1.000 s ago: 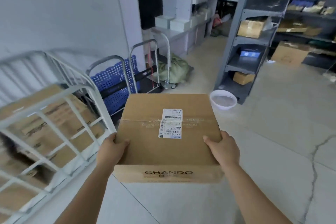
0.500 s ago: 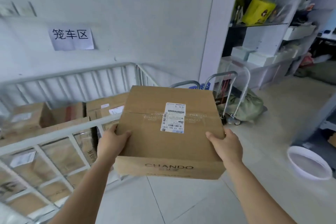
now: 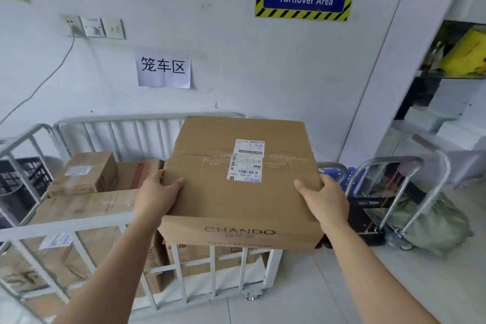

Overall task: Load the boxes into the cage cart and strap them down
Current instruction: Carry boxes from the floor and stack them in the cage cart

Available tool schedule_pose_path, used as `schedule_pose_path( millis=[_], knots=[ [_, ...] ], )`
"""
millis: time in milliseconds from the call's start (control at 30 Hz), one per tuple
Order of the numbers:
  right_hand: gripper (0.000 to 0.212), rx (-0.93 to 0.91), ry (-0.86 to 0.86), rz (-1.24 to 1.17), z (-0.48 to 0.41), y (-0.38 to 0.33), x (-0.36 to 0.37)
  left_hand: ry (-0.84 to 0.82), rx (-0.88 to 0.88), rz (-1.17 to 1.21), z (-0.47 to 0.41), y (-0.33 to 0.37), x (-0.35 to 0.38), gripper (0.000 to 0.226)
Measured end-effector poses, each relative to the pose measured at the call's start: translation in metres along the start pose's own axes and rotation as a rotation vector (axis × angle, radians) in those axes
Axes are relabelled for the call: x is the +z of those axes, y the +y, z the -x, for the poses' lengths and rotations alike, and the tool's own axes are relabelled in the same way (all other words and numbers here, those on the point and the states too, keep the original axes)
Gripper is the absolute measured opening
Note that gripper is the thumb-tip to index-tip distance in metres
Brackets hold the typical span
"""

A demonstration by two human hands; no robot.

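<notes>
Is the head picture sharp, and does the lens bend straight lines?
Head view: the carried box and both hands are fairly sharp, its label only partly legible; the cage cart rails bow near the left edge; light is soft and even, without strong glare.

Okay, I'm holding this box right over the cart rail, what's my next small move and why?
Probably ease the box forward and down into the cage cart. Both the left hand and the right hand grip its sides, and it sits above the front rail. The right rear of the cart looks open beside the stacked boxes, though the held box hides part of that spot.
</notes>
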State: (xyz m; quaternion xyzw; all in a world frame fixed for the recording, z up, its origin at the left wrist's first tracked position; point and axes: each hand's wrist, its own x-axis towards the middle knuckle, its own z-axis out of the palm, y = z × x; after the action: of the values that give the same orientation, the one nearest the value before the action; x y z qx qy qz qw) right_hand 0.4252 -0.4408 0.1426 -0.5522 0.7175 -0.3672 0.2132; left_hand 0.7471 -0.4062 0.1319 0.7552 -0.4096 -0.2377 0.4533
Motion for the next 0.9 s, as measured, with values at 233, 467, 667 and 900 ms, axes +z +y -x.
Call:
schedule_pose_path(
  millis=[233, 467, 667, 900],
  knots=[
    [0.039, -0.05, -0.056, 0.004, -0.083, -0.042, 0.054, 0.077, -0.031, 0.0, -0.088, 0.001, 0.013, 0.057],
    [0.044, -0.047, -0.119, 0.027, -0.165, -0.082, 0.135, 0.08, -0.062, -0.026, -0.202, -0.011, 0.032, 0.052],
    [0.046, -0.024, -0.166, -0.002, -0.227, -0.111, 0.194, 0.039, -0.088, -0.06, -0.298, -0.021, 0.048, 0.054],
    [0.048, -0.001, -0.226, -0.047, -0.288, -0.129, 0.249, 0.022, -0.135, -0.162, -0.382, -0.028, 0.075, 0.052]
  ],
)
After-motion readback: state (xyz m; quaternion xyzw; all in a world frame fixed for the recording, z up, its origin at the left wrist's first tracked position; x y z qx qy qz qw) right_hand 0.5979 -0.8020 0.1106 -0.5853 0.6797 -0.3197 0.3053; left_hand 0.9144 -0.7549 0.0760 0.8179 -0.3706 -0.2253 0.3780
